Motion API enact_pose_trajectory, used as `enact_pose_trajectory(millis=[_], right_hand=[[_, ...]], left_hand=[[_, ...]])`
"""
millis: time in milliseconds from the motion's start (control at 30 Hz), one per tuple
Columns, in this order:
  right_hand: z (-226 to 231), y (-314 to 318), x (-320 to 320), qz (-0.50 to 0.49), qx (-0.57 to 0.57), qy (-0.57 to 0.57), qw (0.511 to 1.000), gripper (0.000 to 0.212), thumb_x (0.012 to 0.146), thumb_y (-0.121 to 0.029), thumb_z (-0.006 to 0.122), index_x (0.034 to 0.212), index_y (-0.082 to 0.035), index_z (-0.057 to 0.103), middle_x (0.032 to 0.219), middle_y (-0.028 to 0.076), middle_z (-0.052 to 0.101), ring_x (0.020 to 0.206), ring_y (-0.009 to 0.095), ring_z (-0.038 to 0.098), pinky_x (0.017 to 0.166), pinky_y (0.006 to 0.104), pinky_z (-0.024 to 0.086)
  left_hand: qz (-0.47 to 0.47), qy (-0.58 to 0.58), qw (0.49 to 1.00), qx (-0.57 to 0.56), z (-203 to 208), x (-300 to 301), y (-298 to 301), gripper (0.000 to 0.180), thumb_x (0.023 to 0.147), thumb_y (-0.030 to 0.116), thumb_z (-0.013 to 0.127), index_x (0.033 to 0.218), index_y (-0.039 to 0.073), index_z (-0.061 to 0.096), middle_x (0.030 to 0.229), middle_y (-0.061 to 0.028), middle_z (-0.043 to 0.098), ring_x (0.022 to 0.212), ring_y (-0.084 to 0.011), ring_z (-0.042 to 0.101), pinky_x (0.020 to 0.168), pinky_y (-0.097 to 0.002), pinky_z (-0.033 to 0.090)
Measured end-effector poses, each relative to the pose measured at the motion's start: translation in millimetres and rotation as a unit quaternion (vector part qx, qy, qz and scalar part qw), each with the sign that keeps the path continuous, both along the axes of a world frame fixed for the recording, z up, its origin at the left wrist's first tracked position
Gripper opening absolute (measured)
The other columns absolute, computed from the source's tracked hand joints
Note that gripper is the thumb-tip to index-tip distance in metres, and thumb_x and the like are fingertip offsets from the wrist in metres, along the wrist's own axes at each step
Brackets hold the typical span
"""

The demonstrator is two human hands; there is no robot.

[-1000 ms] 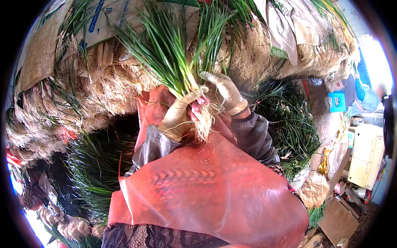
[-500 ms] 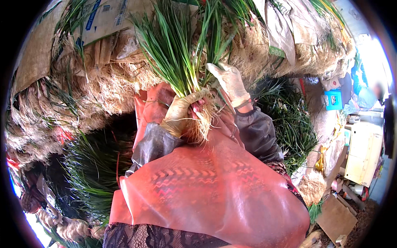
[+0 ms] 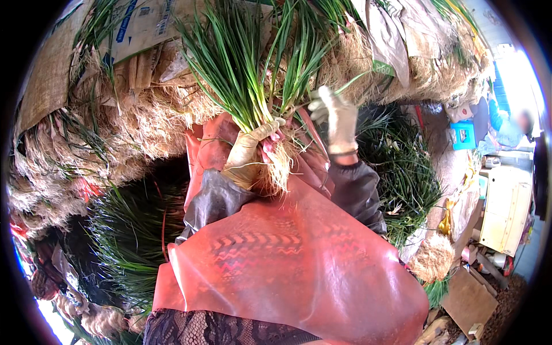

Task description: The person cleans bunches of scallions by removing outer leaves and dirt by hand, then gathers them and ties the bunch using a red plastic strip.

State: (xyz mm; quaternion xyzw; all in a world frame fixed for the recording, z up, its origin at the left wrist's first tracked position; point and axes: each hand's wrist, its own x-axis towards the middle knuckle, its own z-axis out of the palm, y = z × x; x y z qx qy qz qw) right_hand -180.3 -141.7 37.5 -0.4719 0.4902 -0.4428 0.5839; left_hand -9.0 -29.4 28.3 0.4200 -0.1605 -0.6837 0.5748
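Observation:
My left hand (image 3: 246,154), in a pale glove, is closed round the lower stems of a bunch of green onions (image 3: 244,75). Its long green leaves point away from me; pinkish bulbs and pale stringy roots hang below the fist. To the right of the bunch, apart from it, is my gloved right hand (image 3: 339,118), its fingers blurred by motion. A single green leaf (image 3: 353,81) sticks out to the right beside those fingers; whether they grip it I cannot tell. An orange-red see-through apron (image 3: 299,247) covers my lap.
A long heap of onions with thick pale roots (image 3: 149,126) runs across the far side, partly under sacking (image 3: 49,95). Green leaves are piled at left (image 3: 129,236) and right (image 3: 399,167). A blue crate (image 3: 462,135), a cream box (image 3: 506,210) and another person (image 3: 509,129) are at the right.
My right hand has moved off the bunch to the right, and a lone leaf now shows beside its fingers. The left hand keeps its hold with little movement.

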Motion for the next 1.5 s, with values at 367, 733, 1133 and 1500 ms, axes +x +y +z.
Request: enact_pose_trajectory(millis=[367,733,1133,1500], right_hand=[[-17,-6,15,0.189,-0.042,0.158,0.968,0.019,0.088,-0.019,0.062,0.092,-0.001,0.066,0.073,0.008,0.066,0.056,0.01,0.06,0.044,0.0207,0.045],[10,-12,-14,0.143,-0.026,0.012,0.989,0.025,0.092,-0.021,0.05,0.093,-0.004,0.067,0.078,0.003,0.065,0.071,0.009,0.062,0.064,0.0201,0.047],[0,-44,-109,-0.116,0.01,-0.06,0.991,0.033,0.09,-0.029,0.057,0.103,0.001,0.062,0.087,0.011,0.067,0.079,0.019,0.064,0.071,0.0312,0.051],[-80,-71,-68,-0.143,-0.298,0.645,0.689,0.056,0.078,-0.045,0.063,0.112,0.0,0.058,0.108,0.022,0.061,0.101,0.036,0.058,0.085,0.0417,0.045]], left_hand=[[0.043,0.002,0.998,0.034,-2,-22,-3,0.018,0.082,0.009,0.067,0.096,-0.002,0.065,0.067,-0.0022,0.06,0.048,-0.0059,0.05,0.043,-0.0175,0.038],[-0.012,0.141,0.99,0.0,-25,7,-6,0.021,0.085,0.012,0.063,0.101,-0.001,0.064,0.072,-0.003,0.064,0.049,-0.0053,0.05,0.042,-0.0177,0.039],[0.005,0.29,0.956,-0.045,-20,8,-4,0.03,0.085,0.009,0.061,0.112,-0.004,0.054,0.095,-0.0138,0.061,0.076,-0.018,0.06,0.065,-0.0286,0.052],[0.052,0.15,0.987,-0.04,36,0,-2,0.044,0.084,0.01,0.062,0.124,0.0,0.047,0.087,-0.0088,0.063,0.076,-0.0168,0.062,0.071,-0.0319,0.054]])
